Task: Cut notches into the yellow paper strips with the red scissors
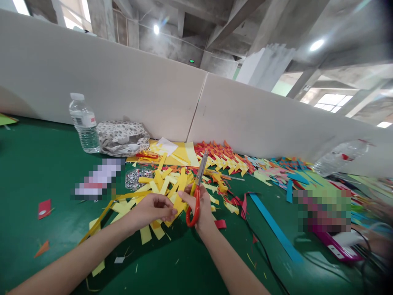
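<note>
Centre frame, the right hand (205, 208) grasps red-handled scissors (197, 200), blades upward; the left hand (157, 211) curls at yellow paper strips (181, 179), pinch unclear. Strip-handling seems underway; next calls for steadying one.

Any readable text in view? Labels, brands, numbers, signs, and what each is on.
Nothing legible.
Green lit sign: too small.
Upright water bottle's label: red print, blurred.
Lying bottle's red mark: unreadable.
Left pixelated patch: masked.
Scissors: no readable marking.
</note>
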`<state>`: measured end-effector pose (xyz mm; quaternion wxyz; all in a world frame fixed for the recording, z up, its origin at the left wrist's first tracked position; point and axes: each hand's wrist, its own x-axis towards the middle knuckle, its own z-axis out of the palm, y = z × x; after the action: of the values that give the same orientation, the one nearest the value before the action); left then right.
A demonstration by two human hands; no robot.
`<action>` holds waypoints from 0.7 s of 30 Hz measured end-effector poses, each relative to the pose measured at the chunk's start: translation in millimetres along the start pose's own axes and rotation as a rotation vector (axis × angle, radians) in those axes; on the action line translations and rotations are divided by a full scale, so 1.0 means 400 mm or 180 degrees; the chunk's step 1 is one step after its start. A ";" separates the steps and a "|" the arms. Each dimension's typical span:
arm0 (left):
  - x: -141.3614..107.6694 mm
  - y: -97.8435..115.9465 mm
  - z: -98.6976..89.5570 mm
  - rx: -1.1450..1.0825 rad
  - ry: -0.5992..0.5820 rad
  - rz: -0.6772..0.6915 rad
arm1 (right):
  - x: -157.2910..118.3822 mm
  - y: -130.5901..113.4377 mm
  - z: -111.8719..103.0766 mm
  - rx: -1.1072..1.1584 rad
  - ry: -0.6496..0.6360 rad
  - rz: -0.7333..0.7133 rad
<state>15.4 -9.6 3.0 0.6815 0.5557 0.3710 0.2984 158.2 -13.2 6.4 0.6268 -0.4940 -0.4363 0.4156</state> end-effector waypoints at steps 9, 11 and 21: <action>-0.009 0.016 -0.039 0.0048 0.0215 0.0024 | 0.020 -0.012 -0.020 0.0354 0.0441 0.0105; -0.010 0.024 -0.046 -0.0065 0.0388 -0.0008 | 0.025 -0.012 -0.029 0.0462 0.0511 0.0050; -0.011 0.030 -0.060 0.0418 0.0605 0.0291 | 0.045 -0.010 -0.058 0.0660 0.0717 -0.0121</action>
<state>-7.2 2.2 13.0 0.5911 0.5847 0.4269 0.3556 185.6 -2.6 9.9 0.7272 -0.4617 -0.3273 0.3884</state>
